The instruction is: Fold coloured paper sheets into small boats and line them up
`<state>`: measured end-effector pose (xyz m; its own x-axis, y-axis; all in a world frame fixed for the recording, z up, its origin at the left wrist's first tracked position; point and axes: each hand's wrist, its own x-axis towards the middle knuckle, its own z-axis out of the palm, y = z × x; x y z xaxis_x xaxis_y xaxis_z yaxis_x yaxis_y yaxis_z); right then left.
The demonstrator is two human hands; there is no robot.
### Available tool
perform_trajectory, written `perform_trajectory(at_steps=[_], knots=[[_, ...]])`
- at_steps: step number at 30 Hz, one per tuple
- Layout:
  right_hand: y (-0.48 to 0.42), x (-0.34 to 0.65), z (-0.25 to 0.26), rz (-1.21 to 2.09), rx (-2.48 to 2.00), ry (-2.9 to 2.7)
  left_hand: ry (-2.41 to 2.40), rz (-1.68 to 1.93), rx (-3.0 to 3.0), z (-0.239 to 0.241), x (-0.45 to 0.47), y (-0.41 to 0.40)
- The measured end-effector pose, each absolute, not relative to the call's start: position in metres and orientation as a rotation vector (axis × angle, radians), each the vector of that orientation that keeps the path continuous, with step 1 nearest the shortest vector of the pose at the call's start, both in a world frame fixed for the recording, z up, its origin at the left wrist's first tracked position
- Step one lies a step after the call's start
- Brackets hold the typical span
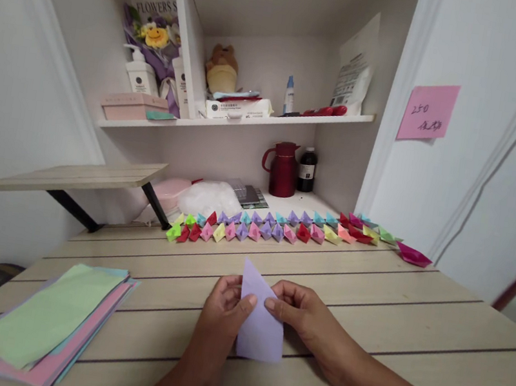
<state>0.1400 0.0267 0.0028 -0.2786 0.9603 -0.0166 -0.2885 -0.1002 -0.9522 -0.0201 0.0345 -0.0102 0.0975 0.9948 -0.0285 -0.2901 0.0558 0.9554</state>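
A lilac sheet of paper (261,330), folded to a slanted point at its top, is held just above the table between my two hands. My left hand (226,308) pinches its left edge, thumb on the front face and fingers behind. On the right edge, my right hand (295,310) grips the same paper with thumb in front and fingers curled at the back. Beyond them, small folded paper boats (266,230) in many colours stand in two rows along the table's back. To the left lies a stack of coloured paper (53,317), light green on top.
The slatted wooden table (157,334) carries a small raised shelf (79,174) on black legs at the back left. Behind the boats stand a red jug (284,170), a dark bottle (307,169) and a white plastic bag (212,200). A pink note (428,112) hangs on the wall.
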Motion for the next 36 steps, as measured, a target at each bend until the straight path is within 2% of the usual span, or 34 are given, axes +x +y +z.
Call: perform_trajectory(at_steps=[6, 12, 22, 25, 27, 30, 32, 34, 36], knots=[[0.024, 0.139, 0.007, 1.592, -0.902, -1.157, 1.0, 1.19, 0.895, -0.006, -0.021, 0.03], [0.021, 0.139, 0.007, 1.578, -0.861, -1.147, 0.987, 1.3, 0.795, -0.004, -0.021, 0.029], [0.027, 0.138, 0.002, 1.53, -0.957, -1.089, 0.892, 1.232, 0.919, -0.01, -0.015, 0.029], [0.037, 0.155, 0.003, 1.425, -1.028, -1.128, 0.975, 1.294, 0.905, -0.006, -0.02, 0.031], [0.046, 0.175, 0.009, 1.123, -1.206, -1.21, 1.069, 1.383, 0.85, 0.0, -0.028, 0.033], [0.055, 0.199, 0.019, 0.194, -1.378, -1.545, 1.26, 1.567, 0.881, 0.011, -0.043, 0.037], [0.056, 0.202, 0.022, -0.281, -1.364, -1.776, 1.395, 1.652, 1.102, 0.017, -0.05, 0.038], [0.053, 0.193, 0.02, -0.484, -1.308, -2.089, 1.487, 1.681, 1.414, 0.019, -0.052, 0.039], [0.049, 0.179, 0.014, -0.535, -1.197, -2.371, 1.531, 1.595, 1.756, 0.018, -0.049, 0.037]])
